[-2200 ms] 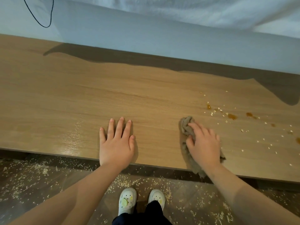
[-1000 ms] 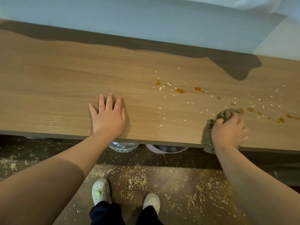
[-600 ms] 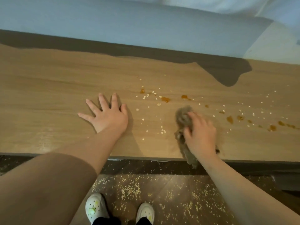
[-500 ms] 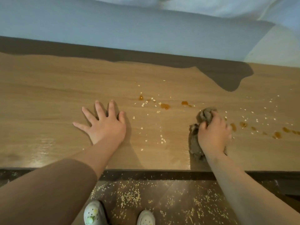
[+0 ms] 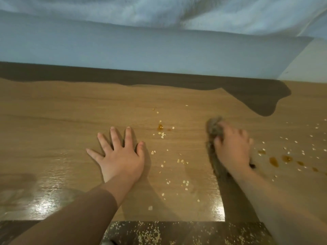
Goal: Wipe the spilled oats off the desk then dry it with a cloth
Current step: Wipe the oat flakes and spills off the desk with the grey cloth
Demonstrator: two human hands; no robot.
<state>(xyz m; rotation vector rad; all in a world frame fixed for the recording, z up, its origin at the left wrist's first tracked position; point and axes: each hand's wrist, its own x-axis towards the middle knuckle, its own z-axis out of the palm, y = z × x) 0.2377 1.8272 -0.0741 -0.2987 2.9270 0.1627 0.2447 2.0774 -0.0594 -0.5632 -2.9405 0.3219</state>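
Loose oat flakes lie scattered over the wooden desk between my two hands, and more flakes speckle its right side. Amber liquid spots sit near the middle and at the right. My right hand grips a bunched grey-brown cloth and presses it on the desk; the hand is blurred and most of the cloth is under it. My left hand rests flat on the desk with its fingers spread, holding nothing.
A pale blue wall rises behind the desk, with white fabric hanging above it. The dark floor below the front edge is strewn with oats. A shiny glare patch marks the desk's near-left part.
My right hand has swept the cloth back and forth across the right half of the desk and now sits farther from the front edge. The amber spots beside the middle one are gone.
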